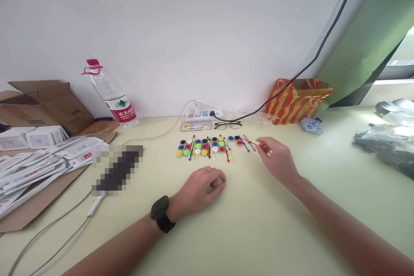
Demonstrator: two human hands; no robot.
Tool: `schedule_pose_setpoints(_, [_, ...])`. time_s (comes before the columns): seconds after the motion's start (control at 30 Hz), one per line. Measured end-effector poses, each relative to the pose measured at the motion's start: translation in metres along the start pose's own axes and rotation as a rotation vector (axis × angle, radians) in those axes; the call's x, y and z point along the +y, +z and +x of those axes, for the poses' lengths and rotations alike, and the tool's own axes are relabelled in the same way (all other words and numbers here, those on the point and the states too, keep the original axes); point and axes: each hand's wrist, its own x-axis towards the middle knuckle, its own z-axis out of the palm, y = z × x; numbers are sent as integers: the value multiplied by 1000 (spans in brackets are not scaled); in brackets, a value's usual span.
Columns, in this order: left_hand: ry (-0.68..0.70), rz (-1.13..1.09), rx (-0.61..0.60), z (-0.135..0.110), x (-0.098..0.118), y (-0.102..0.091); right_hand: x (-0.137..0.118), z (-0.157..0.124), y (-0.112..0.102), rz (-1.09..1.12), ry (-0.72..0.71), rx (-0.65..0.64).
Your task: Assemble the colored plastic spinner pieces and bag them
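Note:
My right hand [276, 157] pinches a thin red plastic stick [254, 142] between thumb and fingertips, just right of the rows of discs. Beneath or beside it lie a blue arrow-tipped stick [246, 145] and a thin black stick [249, 143]; which one touches it I cannot tell. Loosely curled on the table, my left hand [202, 189] wears a ring and a black watch [162, 213], and nothing shows in its fingers. Ahead of it sit several small round discs, among them a yellow disc [179, 153] and a red disc [221, 149], with coloured arrow sticks [192, 148] laid across them.
Eyeglasses [228, 125], a clear case [196, 126] and a power strip [207, 114] lie behind the discs. Leftward are a water bottle [121, 108], cardboard box [58, 108], white cards [39, 164] and cables. A striped bag [296, 101] and plastic-wrapped items [388, 142] stand right.

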Motion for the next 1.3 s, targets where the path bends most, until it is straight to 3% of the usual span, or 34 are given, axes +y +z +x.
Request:
schedule_pose_setpoints(0.43, [13, -23, 34, 0, -2, 1, 3, -2, 4, -3, 20, -156])
schedule_pose_setpoints(1.0, [12, -17, 26, -1, -3, 2, -2, 0, -1, -48, -27, -95])
schedule_pose_setpoints(1.3, [-1, 6, 3, -1, -2, 2, -11, 3, -7, -39, 55, -96])
